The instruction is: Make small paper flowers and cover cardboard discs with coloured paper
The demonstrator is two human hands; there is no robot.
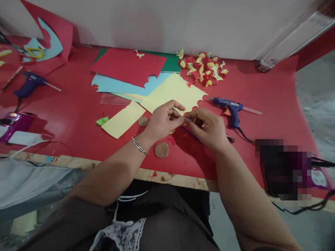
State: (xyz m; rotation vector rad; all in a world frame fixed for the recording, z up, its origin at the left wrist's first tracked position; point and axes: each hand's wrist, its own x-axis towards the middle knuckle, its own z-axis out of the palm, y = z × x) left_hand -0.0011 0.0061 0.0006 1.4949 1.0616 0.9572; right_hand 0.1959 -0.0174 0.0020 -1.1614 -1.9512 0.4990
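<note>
My left hand (167, 120) and my right hand (208, 127) meet over the table, fingertips almost touching. Between them is a tiny yellowish scrap (185, 119), too small to make out fully; both hands pinch at it with thumb and finger. Just beyond lies a pale yellow sheet (170, 92) with scalloped cut-outs along its right edge. A round wooden disc (161, 150) rests below my left hand, and a smaller disc (142, 121) sits beside my left wrist. Under my right hand a dark, thin tool is mostly hidden.
A blue glue gun (229, 108) lies at right, another (31, 83) at left. Red and yellow paper curls (202, 68) are heaped at the back, near a red sheet (128, 66). A yellow strip (123, 120) lies left. Cables and scissors (34, 53) occupy the sides.
</note>
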